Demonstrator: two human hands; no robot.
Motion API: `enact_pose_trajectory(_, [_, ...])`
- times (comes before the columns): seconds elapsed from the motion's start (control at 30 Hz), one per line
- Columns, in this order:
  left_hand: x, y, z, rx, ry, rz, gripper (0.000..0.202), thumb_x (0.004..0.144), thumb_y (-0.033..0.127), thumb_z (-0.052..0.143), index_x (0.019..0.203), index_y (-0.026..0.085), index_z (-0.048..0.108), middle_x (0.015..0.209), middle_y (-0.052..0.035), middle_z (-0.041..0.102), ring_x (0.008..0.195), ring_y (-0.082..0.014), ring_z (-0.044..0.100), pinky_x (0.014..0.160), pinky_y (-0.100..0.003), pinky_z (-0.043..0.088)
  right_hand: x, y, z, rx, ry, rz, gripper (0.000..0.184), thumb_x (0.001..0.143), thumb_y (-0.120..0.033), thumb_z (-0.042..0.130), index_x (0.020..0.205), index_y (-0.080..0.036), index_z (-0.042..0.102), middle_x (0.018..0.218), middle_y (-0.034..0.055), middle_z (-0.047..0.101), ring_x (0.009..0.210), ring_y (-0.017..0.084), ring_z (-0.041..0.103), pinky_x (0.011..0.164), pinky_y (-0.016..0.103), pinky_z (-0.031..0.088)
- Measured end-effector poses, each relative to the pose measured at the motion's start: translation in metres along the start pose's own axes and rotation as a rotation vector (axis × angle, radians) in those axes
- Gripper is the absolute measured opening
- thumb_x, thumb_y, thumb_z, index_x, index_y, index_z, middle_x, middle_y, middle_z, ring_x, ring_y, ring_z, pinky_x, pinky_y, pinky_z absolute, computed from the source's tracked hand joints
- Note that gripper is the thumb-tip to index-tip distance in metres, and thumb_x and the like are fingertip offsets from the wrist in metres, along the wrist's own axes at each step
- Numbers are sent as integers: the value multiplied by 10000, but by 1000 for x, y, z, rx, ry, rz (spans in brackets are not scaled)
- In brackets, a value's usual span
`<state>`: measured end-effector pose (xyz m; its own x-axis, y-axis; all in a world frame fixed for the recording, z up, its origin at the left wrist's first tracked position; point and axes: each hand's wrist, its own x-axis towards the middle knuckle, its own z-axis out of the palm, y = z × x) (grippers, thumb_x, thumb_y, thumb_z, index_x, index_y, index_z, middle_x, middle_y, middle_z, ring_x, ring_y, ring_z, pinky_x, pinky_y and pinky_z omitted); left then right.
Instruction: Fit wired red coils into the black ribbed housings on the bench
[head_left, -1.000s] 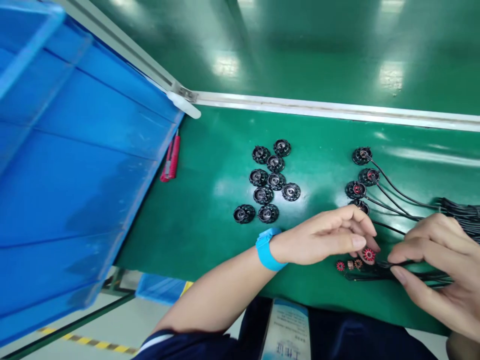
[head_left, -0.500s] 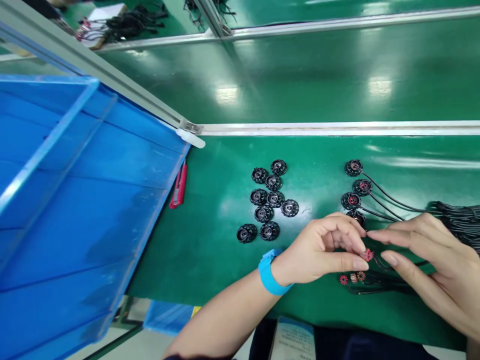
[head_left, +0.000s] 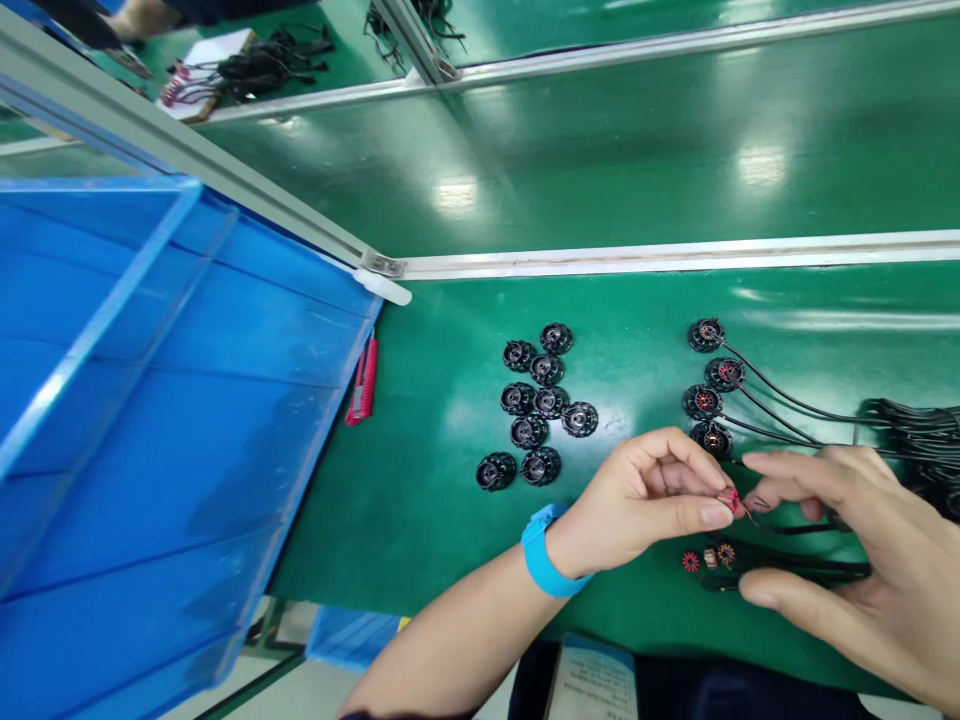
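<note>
My left hand (head_left: 664, 490), with a blue wristband (head_left: 551, 550), pinches a small red wire-wound core (head_left: 730, 500) between thumb and fingertips. Thin wires stick out from its right side. My right hand (head_left: 855, 540) is open, its thumb well apart from the fingers; one bent finger reaches close to the core, and whether it touches is unclear. Just below lie several small loose wound cores (head_left: 691, 562), red and copper-coloured, beside black cables (head_left: 817, 570). Above the hands are several black round housings (head_left: 726, 374) with cables attached, some showing red windings inside.
Several black round housings without cables (head_left: 551, 402) stand grouped mid-table. A thick bundle of black cables (head_left: 922, 430) lies at the right. A large blue bin (head_left: 187, 420) fills the left side, with a red utility knife (head_left: 363, 385) beside it. A metal rail (head_left: 600, 262) crosses behind.
My right thumb has moved down and away from the core, opening the hand, while another finger bends toward the wires. My left hand keeps its pinch, almost in place. The view shifted slightly.
</note>
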<state>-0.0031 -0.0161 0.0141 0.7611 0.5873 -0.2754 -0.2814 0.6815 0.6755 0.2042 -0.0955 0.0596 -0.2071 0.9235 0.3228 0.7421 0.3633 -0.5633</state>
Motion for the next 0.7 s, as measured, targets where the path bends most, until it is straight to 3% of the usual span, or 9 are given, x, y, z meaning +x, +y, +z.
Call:
enact_pose_trajectory(0.17, [-1,0,-1,-21,9,-86,344,757,242,971,921,158,680,845,-16,769,785,-113,764,760,-210,618,5,-3,6,-78,100,-44,289,1047,-295,676,1329,-248,638,688,-63,585,575,115,542,630,321,447])
enact_pose_trajectory(0.4, [1,-2,1,-16,19,-79,323,768,268,969,920,155,707,841,-9,766,767,-99,745,796,-215,600,-7,1,5,-26,89,-39,396,954,-110,759,1320,-240,683,904,-30,724,752,128,621,755,349,465])
enact_pose_trajectory(0.7, [-1,3,5,-2,37,-109,365,777,366,964,902,158,692,785,-16,742,743,-122,748,701,-212,563,-5,1,3,3,110,-45,305,955,-87,731,1222,-234,722,874,-22,716,754,136,632,727,361,460])
